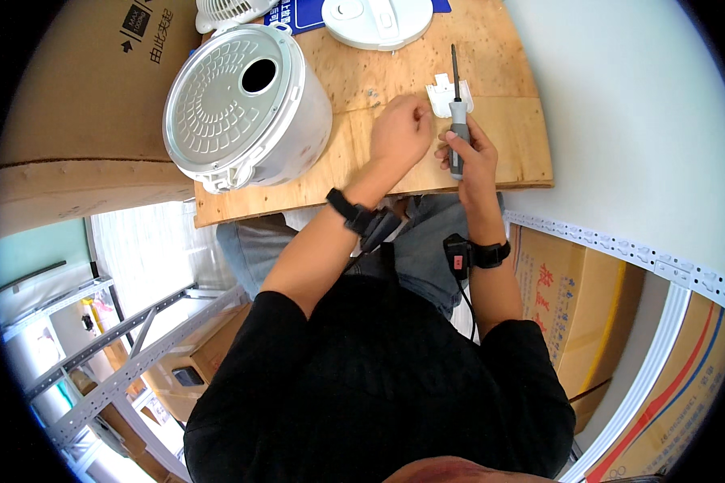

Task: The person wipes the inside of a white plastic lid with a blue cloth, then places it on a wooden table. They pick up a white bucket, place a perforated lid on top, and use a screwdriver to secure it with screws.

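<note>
My right hand [477,159] is closed around the grey handle of a screwdriver [458,133], whose dark shaft points away from me. Just beyond my hands, a small white plastic piece [441,98] lies on the wooden table [354,88], partly behind the screwdriver. My left hand [401,130] is curled closed above the table, to the left of the screwdriver; whatever its fingers may hold is hidden. To the left stands a white round appliance body [310,121], tilted in view, with a silver embossed metal disc [217,113] on top. A round dark hole shows in the disc.
A white round lid [377,20] lies at the table's far side on a blue printed sheet [306,14], beside a white slotted basket [227,11]. A large cardboard box [80,105] borders the left. A pale wall [620,121] rises at the right, with boxes [568,306] below.
</note>
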Tool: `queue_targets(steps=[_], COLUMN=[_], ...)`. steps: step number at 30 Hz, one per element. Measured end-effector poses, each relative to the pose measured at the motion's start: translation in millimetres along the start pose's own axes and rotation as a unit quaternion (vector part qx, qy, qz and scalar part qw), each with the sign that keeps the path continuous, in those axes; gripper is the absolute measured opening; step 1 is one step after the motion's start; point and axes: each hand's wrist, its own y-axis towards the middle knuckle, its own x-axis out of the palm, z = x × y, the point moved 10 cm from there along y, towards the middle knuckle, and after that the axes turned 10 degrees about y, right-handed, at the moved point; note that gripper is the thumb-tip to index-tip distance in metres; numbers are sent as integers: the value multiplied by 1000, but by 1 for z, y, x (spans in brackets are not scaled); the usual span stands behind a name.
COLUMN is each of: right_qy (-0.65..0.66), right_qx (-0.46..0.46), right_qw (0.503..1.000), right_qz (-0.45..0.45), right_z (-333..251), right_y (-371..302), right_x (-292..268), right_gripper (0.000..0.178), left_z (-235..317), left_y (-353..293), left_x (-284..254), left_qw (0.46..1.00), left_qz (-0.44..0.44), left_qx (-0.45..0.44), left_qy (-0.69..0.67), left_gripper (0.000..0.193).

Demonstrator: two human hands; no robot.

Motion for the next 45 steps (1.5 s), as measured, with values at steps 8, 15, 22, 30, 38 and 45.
queue_targets(steps=[8, 15, 22, 30, 38, 45], right_qy=[-20, -35, -40, -63, -68, -81], right_qx=[-3, -39, -37, -37, -41, -41], right_qw=[1000, 999, 998, 997, 997, 996], right_qz=[-24, -15, -16, -9, -8, -17], right_z=[14, 18, 18, 20, 20, 19], right_y=[7, 8, 11, 11, 10, 8], right_x=[25, 28, 28, 27, 28, 32], right_gripper=[55, 52, 52, 52, 51, 50], left_z=[-57, -64, -76, -83, -79, -69], left_y=[-21, -14, -1, 4, -11, 11], left_x=[-48, -50, -52, -59, -55, -49], left_qw=[990, 994, 995, 993, 991, 993], left_qz=[-14, -4, -12, -1, -43, -42], left_qx=[-112, -88, -87, -106, -82, -71], left_qy=[80, 68, 45, 45, 93, 82], left_gripper=[16, 12, 12, 14, 17, 34])
